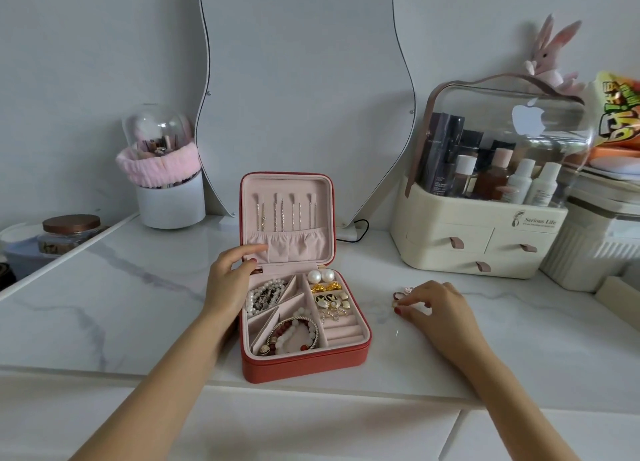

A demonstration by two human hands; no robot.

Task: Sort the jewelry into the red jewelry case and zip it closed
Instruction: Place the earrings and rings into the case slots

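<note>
White marble desk (pixel 138 287), wavy mirror (pixel 301 80) at back edge. Red jewelry case (pixel 304 360) open near front edge, centre, lid upright; pearls, bracelets, earrings in its compartments. Left hand (pixel 230 280) rests on case's left rim, fingers loosely extended onto lid pocket, gripping nothing. Right hand (pixel 433 305), right of case, fingertips pinching small jewelry piece (pixel 401 292) on desk. Cosmetics organizer (pixel 485 246) at back right.

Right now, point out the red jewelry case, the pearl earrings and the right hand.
red jewelry case (pixel 304 365), head view, front outer wall.
pearl earrings (pixel 321 275), head view, between the two pearls.
right hand (pixel 434 303), head view, back of hand.
</note>
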